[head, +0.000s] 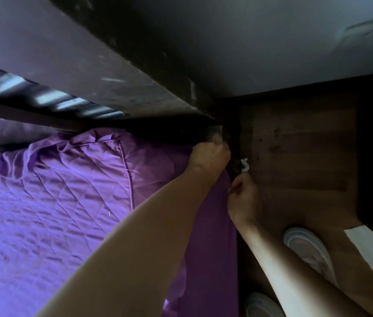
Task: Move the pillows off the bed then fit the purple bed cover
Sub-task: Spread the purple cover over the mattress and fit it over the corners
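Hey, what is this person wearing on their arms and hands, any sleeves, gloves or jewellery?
The left hand and right hand are ungloved; the left arm and right arm are bare to the frame's edge: no sleeves, watch or bracelet. Rings are too dim to tell.

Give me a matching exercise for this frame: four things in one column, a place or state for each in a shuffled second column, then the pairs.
Things:
1. left hand
2. right hand
3. white shoe
4. purple bed cover

Places or states:
A. stands on the wooden floor
B. lies wrinkled across the bed
C. grips the cover at the corner by the dark frame
D. pinches the cover's side edge, nearer the camera

Pairs: 1-C, 2-D, 3-A, 4-B.
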Tool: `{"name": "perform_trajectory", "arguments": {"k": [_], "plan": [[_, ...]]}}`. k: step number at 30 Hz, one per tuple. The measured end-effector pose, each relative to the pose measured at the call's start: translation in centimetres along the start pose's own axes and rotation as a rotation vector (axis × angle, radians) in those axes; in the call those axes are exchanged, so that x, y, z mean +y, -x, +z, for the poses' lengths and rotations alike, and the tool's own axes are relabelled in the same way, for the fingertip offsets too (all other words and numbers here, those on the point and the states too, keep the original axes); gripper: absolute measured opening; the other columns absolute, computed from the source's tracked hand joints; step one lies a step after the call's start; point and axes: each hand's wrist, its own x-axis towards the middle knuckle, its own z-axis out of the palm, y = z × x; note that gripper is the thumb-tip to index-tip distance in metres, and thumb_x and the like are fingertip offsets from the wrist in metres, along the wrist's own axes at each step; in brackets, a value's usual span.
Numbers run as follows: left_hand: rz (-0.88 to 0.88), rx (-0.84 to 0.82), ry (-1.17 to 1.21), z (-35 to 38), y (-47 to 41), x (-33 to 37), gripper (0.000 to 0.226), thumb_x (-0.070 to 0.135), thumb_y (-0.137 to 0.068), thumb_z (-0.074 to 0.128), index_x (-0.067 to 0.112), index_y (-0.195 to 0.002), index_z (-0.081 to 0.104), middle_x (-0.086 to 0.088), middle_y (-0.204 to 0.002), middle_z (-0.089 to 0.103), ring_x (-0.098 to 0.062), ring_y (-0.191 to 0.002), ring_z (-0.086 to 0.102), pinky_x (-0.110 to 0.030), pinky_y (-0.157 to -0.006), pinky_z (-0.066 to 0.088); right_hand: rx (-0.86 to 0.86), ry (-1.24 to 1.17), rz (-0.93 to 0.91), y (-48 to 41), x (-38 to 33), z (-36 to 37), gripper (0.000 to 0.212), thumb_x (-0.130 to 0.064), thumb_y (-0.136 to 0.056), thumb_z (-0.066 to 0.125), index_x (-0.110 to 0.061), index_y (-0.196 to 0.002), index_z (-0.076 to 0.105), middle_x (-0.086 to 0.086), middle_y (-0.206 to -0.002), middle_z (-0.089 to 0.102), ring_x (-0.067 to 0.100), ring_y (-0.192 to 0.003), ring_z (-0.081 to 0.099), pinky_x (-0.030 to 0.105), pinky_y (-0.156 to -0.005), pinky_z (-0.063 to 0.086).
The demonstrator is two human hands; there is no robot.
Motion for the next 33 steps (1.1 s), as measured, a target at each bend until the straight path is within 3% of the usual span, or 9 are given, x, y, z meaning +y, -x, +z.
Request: {"name": "perform_trajectory", "arguments": {"k": [4,7,11,14,17,22,27,30,33], "plan": [[-0.022,-0.04,0.032,0.4,0.1,-0.2,0.032,-0.002,-0.094,0.034,-0.001,-0.126,0.041,-0.019,-0.127,0.048,-0.031,-0.101,0.062,-0.037,-0.065,0.049,-0.055,0.002,-0.07,0.6,1.2,1.2,0.043,0.007,-0.074,0.044,-0.034,-0.076,0.057,-0.008,-0.069,0.062,0.024,-0.077,0.061,0.052,-0.084,0.047],[0.017,-0.148,-0.039,-0.2,0.3,-0.3,0.032,-0.003,-0.093,0.037,0.002,-0.121,0.053,-0.013,-0.125,0.056,-0.03,-0.111,0.058,-0.039,-0.078,0.049,-0.074,0.288,-0.226,1.4,1.7,1.6,0.045,0.005,-0.078,0.05,-0.022,-0.11,0.066,0.005,-0.091,0.071,0.029,-0.093,0.057,0.041,-0.089,0.043],[0.043,-0.247,-0.096,-0.8,0.3,-0.7,0.029,0.009,-0.096,0.039,0.011,-0.118,0.058,-0.007,-0.125,0.057,-0.025,-0.115,0.055,-0.032,-0.078,0.041,-0.187,0.556,-0.312,2.1,0.6,2.0,0.033,-0.01,-0.089,0.044,-0.022,-0.115,0.061,0.004,-0.109,0.064,0.026,-0.105,0.046,0.036,-0.087,0.028],[0.024,-0.357,-0.26,-0.9,0.8,-1.1,0.041,0.027,-0.099,0.034,0.011,-0.135,0.045,-0.01,-0.141,0.045,-0.031,-0.131,0.039,-0.049,-0.106,0.028,-0.265,0.68,-0.324,2.4,0.1,2.1,0.037,-0.016,-0.093,0.038,-0.025,-0.126,0.051,0.004,-0.12,0.052,0.025,-0.112,0.041,0.036,-0.089,0.027],[-0.043,-0.377,-0.353,-1.1,2.6,-1.3,0.06,0.042,-0.097,0.026,0.008,-0.147,0.02,-0.015,-0.154,0.02,-0.041,-0.141,0.015,-0.06,-0.112,0.008,-0.186,0.601,-0.327,3.5,-0.1,1.7,0.054,-0.011,-0.086,0.046,-0.023,-0.139,0.041,0.006,-0.123,0.047,0.026,-0.112,0.043,0.038,-0.089,0.031],[-0.089,-0.298,-0.301,-1.8,5.7,-1.5,0.06,0.037,-0.098,0.028,0.001,-0.145,0.022,-0.021,-0.15,0.027,-0.04,-0.138,0.024,-0.059,-0.113,0.009,-0.394,0.133,-0.292,6.0,-2.1,1.2,0.066,0.005,-0.08,0.045,-0.016,-0.141,0.038,0.007,-0.14,0.049,0.028,-0.128,0.045,0.038,-0.102,0.038],[-0.101,0.005,-0.028,-3.3,8.8,-1.6,0.05,0.022,-0.097,0.024,0.003,-0.143,0.028,-0.018,-0.149,0.031,-0.036,-0.141,0.019,-0.055,-0.115,-0.002,-0.307,0.057,-0.142,5.7,-4.2,0.2,0.034,-0.012,-0.087,0.044,-0.024,-0.116,0.058,0.007,-0.114,0.066,0.03,-0.113,0.057,0.041,-0.093,0.044],[-0.301,0.352,0.134,-2.7,12.7,-1.5,0.055,0.021,-0.09,0.024,0.005,-0.142,0.035,-0.014,-0.149,0.035,-0.03,-0.141,0.027,-0.051,-0.116,0.012,-0.188,-0.171,-0.163,6.2,-5.3,0.2,0.028,-0.036,-0.085,0.041,-0.024,-0.101,0.062,0.0,-0.102,0.07,0.024,-0.101,0.063,0.05,-0.09,0.047],[-0.594,0.446,0.389,-0.5,17.0,-0.9,0.06,0.029,-0.087,0.031,0.003,-0.141,0.034,-0.015,-0.148,0.036,-0.03,-0.139,0.031,-0.05,-0.113,0.024,-0.111,-0.163,-0.226,8.0,-8.6,-1.2,0.039,-0.049,-0.085,0.038,-0.022,-0.092,0.066,-0.001,-0.098,0.068,0.021,-0.098,0.061,0.05,-0.092,0.043]]}}
